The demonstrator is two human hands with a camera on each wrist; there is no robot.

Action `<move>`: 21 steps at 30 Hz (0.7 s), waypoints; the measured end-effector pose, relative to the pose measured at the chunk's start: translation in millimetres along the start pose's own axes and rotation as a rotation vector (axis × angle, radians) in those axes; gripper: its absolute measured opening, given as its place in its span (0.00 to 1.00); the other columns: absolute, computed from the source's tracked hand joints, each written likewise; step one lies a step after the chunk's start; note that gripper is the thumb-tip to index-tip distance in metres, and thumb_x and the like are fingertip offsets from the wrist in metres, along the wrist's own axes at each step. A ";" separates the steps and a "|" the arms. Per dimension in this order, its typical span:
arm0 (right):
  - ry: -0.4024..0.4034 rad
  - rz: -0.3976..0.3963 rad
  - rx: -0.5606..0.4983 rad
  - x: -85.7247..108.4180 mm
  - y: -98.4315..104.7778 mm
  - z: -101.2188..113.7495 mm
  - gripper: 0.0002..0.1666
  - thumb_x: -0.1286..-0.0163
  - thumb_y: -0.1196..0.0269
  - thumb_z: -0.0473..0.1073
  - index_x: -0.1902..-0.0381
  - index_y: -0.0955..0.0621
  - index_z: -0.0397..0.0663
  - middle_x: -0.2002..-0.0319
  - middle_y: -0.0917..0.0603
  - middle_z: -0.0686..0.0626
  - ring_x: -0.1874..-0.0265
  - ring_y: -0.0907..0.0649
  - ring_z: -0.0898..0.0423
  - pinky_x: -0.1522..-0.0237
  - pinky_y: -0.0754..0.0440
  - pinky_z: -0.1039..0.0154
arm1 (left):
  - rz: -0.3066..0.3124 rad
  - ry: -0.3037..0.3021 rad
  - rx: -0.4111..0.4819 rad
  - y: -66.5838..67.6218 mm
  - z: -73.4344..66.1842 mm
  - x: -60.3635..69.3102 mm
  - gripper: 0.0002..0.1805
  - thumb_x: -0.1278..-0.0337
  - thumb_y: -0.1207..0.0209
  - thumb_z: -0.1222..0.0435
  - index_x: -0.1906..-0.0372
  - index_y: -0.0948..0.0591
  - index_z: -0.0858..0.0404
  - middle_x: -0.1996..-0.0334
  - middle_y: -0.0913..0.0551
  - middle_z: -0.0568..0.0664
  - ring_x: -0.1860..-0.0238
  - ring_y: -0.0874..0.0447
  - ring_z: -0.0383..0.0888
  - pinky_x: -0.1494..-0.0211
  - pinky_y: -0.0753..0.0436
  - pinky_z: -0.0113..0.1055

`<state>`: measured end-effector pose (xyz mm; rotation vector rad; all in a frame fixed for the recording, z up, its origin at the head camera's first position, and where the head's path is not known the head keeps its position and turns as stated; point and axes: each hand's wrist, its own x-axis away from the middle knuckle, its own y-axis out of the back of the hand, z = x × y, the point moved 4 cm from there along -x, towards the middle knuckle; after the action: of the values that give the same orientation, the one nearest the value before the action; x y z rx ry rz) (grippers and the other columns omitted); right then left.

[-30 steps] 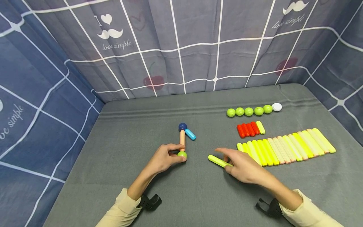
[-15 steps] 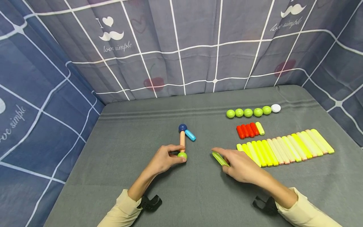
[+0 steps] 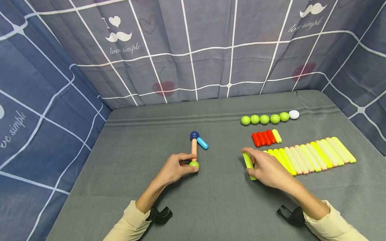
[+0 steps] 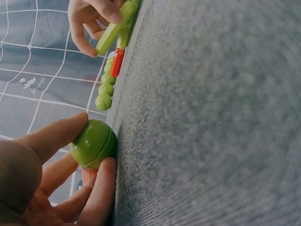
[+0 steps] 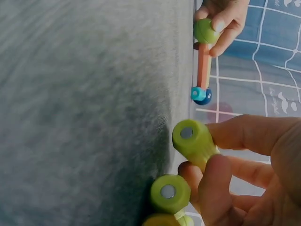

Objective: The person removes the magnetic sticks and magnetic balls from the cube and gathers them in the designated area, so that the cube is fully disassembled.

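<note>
In the head view my left hand (image 3: 175, 169) pinches a green ball (image 3: 194, 164) between thumb and fingers. That ball meets the near end of a peach-coloured stick (image 3: 194, 149), whose far end meets a dark blue ball (image 3: 194, 135). A short light blue stick (image 3: 202, 143) slants off the blue ball. My right hand (image 3: 269, 169) holds a yellow-green magnetic stick (image 3: 248, 165) lengthwise between thumb and forefinger. In the right wrist view, a grey metal disc (image 5: 186, 132) shows in that stick's end. Another yellow-green stick (image 5: 170, 193) lies close below it, apparently apart.
A long row of yellow and peach sticks (image 3: 310, 156) lies at the right, its left end partly behind my right hand. Beyond are short red sticks (image 3: 263, 138), a short yellow stick (image 3: 276, 136), several green balls (image 3: 264, 119) and a white ball (image 3: 294, 114).
My right hand has moved right with the yellow-green stick, up to the row's left end. The stick has turned to point more away from me. My left hand has stayed on the green ball.
</note>
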<state>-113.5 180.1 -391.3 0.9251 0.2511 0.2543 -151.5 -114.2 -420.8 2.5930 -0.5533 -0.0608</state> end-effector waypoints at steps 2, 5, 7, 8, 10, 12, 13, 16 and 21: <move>0.007 -0.005 0.012 1.1 -0.8 -1.5 0.32 0.50 0.29 0.31 0.44 0.22 0.42 0.76 0.28 0.56 0.77 0.29 0.61 0.74 0.30 0.64 | -0.001 0.002 0.005 0.2 0.0 0.0 0.24 0.49 0.27 0.67 0.44 0.16 0.66 0.49 0.17 0.57 0.64 0.15 0.43 0.64 0.17 0.33; 0.023 -0.020 0.029 2.5 -1.6 -1.9 0.33 0.50 0.27 0.32 0.44 0.23 0.41 0.72 0.28 0.55 0.75 0.30 0.61 0.73 0.31 0.64 | -0.001 0.010 0.010 -0.3 -0.7 0.4 0.24 0.49 0.27 0.67 0.44 0.17 0.66 0.49 0.17 0.56 0.65 0.16 0.43 0.64 0.18 0.34; 0.021 -0.035 0.043 3.0 -1.8 -2.7 0.33 0.50 0.27 0.32 0.44 0.23 0.41 0.70 0.28 0.54 0.75 0.30 0.61 0.73 0.31 0.64 | -0.003 0.014 0.011 -0.2 -1.1 0.7 0.25 0.49 0.27 0.67 0.44 0.17 0.67 0.49 0.18 0.57 0.65 0.16 0.43 0.64 0.18 0.34; 0.015 -0.041 0.045 3.2 -1.7 -3.1 0.33 0.49 0.27 0.32 0.44 0.23 0.41 0.68 0.28 0.53 0.75 0.30 0.60 0.73 0.31 0.64 | -0.003 0.015 0.012 -0.1 -1.5 1.0 0.25 0.49 0.27 0.67 0.44 0.17 0.67 0.49 0.18 0.57 0.65 0.16 0.43 0.65 0.18 0.34; -0.007 -0.046 0.050 3.0 -1.5 -5.0 0.32 0.49 0.27 0.31 0.44 0.23 0.39 0.66 0.28 0.50 0.76 0.31 0.59 0.73 0.31 0.63 | -0.001 0.016 0.015 0.1 -2.0 1.4 0.25 0.49 0.27 0.67 0.44 0.17 0.67 0.49 0.18 0.57 0.65 0.16 0.43 0.65 0.18 0.34; -0.032 -0.049 0.048 2.7 -0.8 -6.9 0.32 0.48 0.28 0.30 0.43 0.23 0.38 0.64 0.28 0.47 0.77 0.31 0.59 0.74 0.31 0.63 | 0.002 0.014 0.016 0.3 -1.8 1.3 0.25 0.49 0.27 0.67 0.44 0.17 0.67 0.49 0.18 0.58 0.66 0.16 0.43 0.65 0.18 0.34; -0.038 -0.048 0.045 2.5 -0.4 -7.4 0.32 0.48 0.28 0.30 0.43 0.23 0.37 0.63 0.27 0.45 0.77 0.31 0.58 0.74 0.31 0.63 | 0.005 0.014 0.018 0.3 -1.4 1.2 0.25 0.49 0.28 0.67 0.44 0.17 0.67 0.49 0.18 0.58 0.65 0.16 0.43 0.65 0.18 0.34; -0.052 -0.040 0.037 1.5 0.3 -8.8 0.31 0.47 0.29 0.30 0.44 0.23 0.35 0.57 0.26 0.41 0.78 0.30 0.58 0.74 0.30 0.62 | 0.006 0.015 0.015 0.6 -0.4 0.5 0.25 0.49 0.27 0.66 0.44 0.17 0.66 0.50 0.17 0.56 0.66 0.16 0.41 0.64 0.18 0.33; -0.052 -0.026 0.032 0.3 -0.5 -9.9 0.31 0.47 0.29 0.30 0.43 0.23 0.33 0.53 0.26 0.38 0.77 0.29 0.58 0.72 0.29 0.60 | -0.004 0.023 -0.008 0.2 0.7 1.0 0.24 0.50 0.27 0.66 0.45 0.16 0.63 0.51 0.17 0.53 0.67 0.17 0.41 0.64 0.18 0.34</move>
<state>-116.3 187.4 -397.5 0.9581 0.2194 0.2024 -150.8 -115.0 -421.3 2.5839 -0.5389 -0.0349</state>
